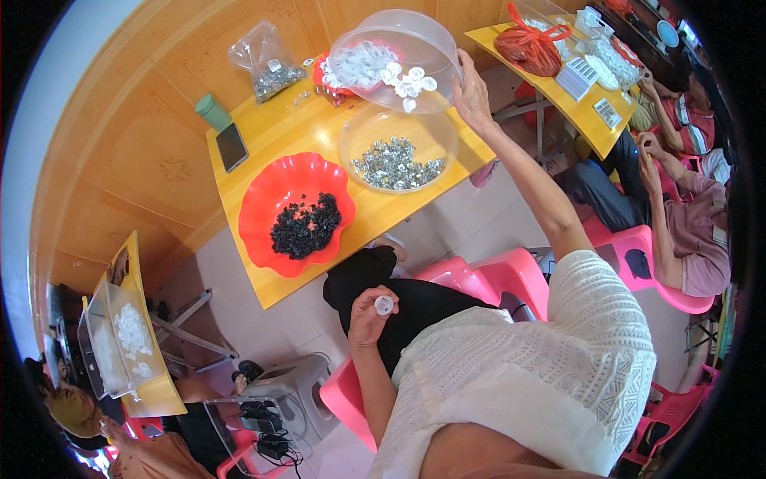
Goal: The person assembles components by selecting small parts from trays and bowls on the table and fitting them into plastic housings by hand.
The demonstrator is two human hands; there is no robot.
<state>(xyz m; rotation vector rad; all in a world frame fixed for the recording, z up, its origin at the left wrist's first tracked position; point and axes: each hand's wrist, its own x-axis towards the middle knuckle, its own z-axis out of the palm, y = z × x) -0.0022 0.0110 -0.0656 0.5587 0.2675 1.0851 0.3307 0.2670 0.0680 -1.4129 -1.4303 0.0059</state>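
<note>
My right hand (473, 94) grips the rim of a clear plastic bowl (435, 49), which is tilted above the far part of the table. White round cap-like pieces (411, 82) lie inside it. My left hand (366, 319) is closed around a small white round plastic piece (384, 304), held over my lap. On the yellow table (231, 195), a second clear bowl (349, 152) holds small silvery metal parts (396, 164). To its left, a red wavy-edged bowl (263, 184) contains many small black pieces (306, 225).
A clear bag (267, 60) of metal parts, a green cup (213, 112) and a phone (232, 148) line the table's wall side. Another yellow table (606, 140) stands at right, with people seated beside it. A clear box (263, 431) with black adapters sits at lower left.
</note>
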